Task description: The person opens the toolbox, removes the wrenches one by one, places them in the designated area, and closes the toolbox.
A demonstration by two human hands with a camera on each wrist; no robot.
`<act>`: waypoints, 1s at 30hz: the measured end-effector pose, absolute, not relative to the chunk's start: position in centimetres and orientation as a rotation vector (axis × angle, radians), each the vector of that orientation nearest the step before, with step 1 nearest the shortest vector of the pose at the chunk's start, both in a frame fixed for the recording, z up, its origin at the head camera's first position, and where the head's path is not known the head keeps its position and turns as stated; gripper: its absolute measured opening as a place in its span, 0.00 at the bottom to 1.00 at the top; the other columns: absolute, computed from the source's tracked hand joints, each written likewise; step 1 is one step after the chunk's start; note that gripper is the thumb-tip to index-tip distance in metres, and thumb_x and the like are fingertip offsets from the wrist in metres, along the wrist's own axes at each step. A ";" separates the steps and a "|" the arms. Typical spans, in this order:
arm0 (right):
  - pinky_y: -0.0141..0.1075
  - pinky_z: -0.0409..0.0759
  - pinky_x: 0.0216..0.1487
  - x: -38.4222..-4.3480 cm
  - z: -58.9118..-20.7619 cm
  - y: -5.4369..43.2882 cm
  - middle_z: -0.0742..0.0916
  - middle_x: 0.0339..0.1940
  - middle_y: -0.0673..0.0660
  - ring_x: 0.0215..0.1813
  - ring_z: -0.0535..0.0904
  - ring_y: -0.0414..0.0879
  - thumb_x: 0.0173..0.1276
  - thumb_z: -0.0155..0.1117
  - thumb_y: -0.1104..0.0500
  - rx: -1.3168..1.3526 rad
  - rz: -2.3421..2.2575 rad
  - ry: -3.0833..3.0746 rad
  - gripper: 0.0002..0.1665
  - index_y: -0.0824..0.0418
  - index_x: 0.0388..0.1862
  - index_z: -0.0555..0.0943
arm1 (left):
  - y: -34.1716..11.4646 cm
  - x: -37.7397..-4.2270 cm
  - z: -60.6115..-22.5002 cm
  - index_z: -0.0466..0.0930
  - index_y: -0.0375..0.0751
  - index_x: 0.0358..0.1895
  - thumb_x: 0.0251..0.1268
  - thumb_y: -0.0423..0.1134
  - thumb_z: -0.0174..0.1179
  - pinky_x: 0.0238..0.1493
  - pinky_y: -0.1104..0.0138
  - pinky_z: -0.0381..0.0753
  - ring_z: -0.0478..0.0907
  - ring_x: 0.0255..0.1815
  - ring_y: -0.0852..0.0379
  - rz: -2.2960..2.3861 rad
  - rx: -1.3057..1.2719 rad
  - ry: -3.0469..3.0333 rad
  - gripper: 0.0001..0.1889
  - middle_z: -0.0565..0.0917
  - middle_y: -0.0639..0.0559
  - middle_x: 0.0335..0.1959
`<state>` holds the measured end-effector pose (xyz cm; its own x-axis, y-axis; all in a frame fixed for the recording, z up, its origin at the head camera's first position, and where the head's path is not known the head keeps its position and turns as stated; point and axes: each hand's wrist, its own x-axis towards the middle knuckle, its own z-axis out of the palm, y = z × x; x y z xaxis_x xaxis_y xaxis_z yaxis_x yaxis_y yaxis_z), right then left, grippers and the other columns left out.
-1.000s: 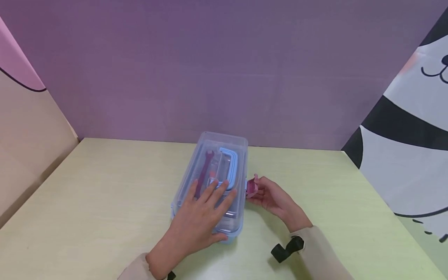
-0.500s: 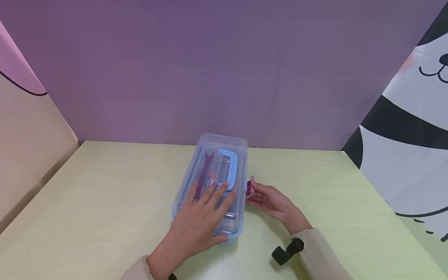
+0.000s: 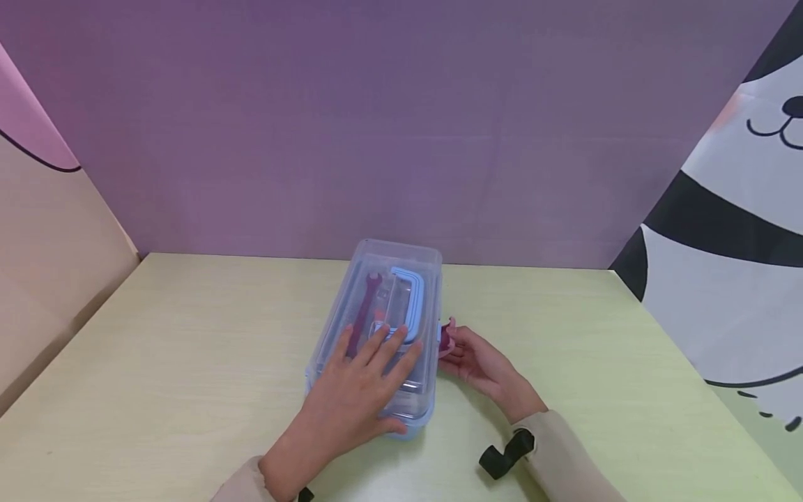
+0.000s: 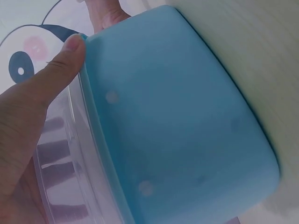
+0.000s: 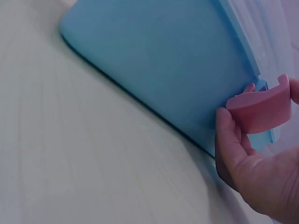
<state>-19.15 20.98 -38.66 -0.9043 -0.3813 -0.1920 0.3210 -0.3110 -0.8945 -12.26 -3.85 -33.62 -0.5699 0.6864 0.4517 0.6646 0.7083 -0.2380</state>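
Observation:
A blue storage box (image 4: 182, 112) with a clear lid (image 3: 401, 252) stands lengthwise on the table. Through the lid show a purple wrench (image 3: 365, 307) and other contents; a light blue handle (image 3: 415, 307) sits on top. My left hand (image 3: 351, 401) rests on the near part of the lid with fingers spread, its thumb at the rim in the left wrist view. At the box's right side, my right hand (image 3: 486, 366) holds a pink latch (image 5: 261, 112) between thumb and fingers. The latch stands tilted outward from the box wall.
The pale wooden table (image 3: 188, 348) extends to both sides of the box. Behind it rises a purple backdrop (image 3: 401, 125); a panel with a panda drawing (image 3: 721, 293) stands at the right. A black camera mount (image 3: 505, 453) is on the right wrist.
The pink latch and my right fingers have moved slightly left, closer to the box. My left hand stays on the lid.

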 end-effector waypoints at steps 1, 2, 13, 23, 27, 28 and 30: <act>0.37 0.83 0.53 -19.2 -38.7 20.9 0.87 0.39 0.53 0.43 0.83 0.43 0.76 0.42 0.60 -0.073 -2.248 1.500 0.11 0.58 0.42 0.75 | -3.9 -12.3 -33.6 0.64 0.49 0.69 0.36 0.73 0.65 0.63 0.43 0.70 0.70 0.67 0.48 0.057 -1.034 -2.391 0.53 0.70 0.48 0.69; 0.37 0.83 0.53 -19.1 -38.7 20.9 0.86 0.39 0.53 0.43 0.83 0.43 0.76 0.42 0.60 -0.069 -2.254 1.488 0.11 0.58 0.43 0.74 | -3.9 -12.3 -33.6 0.64 0.49 0.69 0.36 0.73 0.65 0.63 0.43 0.70 0.70 0.67 0.48 0.056 -1.036 -2.391 0.53 0.70 0.48 0.68; 0.35 0.83 0.52 -19.4 -38.8 21.0 0.85 0.37 0.53 0.41 0.82 0.41 0.75 0.41 0.62 -0.081 -2.273 1.440 0.12 0.58 0.40 0.74 | -4.3 -12.5 -33.0 0.64 0.47 0.69 0.36 0.72 0.64 0.61 0.42 0.71 0.69 0.67 0.46 -0.034 -1.036 -2.397 0.53 0.70 0.46 0.68; 0.36 0.83 0.52 -19.4 -38.9 21.2 0.86 0.39 0.53 0.43 0.83 0.42 0.76 0.40 0.62 -0.090 -2.284 1.390 0.12 0.58 0.42 0.74 | -4.7 -12.5 -32.5 0.66 0.44 0.68 0.41 0.70 0.66 0.62 0.45 0.72 0.69 0.67 0.50 0.000 -1.097 -2.308 0.50 0.70 0.48 0.68; 0.37 0.83 0.53 -19.3 -38.8 21.2 0.86 0.39 0.53 0.43 0.83 0.42 0.76 0.41 0.60 -0.083 -2.278 1.399 0.12 0.57 0.43 0.75 | -4.8 -12.5 -32.4 0.66 0.48 0.68 0.45 0.66 0.68 0.64 0.49 0.72 0.69 0.67 0.51 0.049 -1.176 -2.228 0.46 0.70 0.49 0.69; 0.37 0.83 0.53 -19.2 -38.8 21.2 0.86 0.39 0.53 0.43 0.83 0.42 0.76 0.41 0.60 -0.075 -2.278 1.403 0.12 0.57 0.43 0.75 | -4.8 -12.5 -32.4 0.65 0.50 0.68 0.45 0.65 0.68 0.64 0.49 0.72 0.69 0.67 0.51 0.057 -1.189 -2.213 0.46 0.70 0.49 0.69; 0.36 0.83 0.53 -19.2 -38.7 21.3 0.86 0.39 0.53 0.43 0.82 0.42 0.76 0.42 0.60 -0.067 -2.281 1.405 0.11 0.57 0.43 0.75 | -4.8 -12.5 -32.2 0.65 0.53 0.69 0.47 0.63 0.68 0.64 0.48 0.73 0.68 0.68 0.50 0.065 -1.204 -2.184 0.44 0.70 0.49 0.69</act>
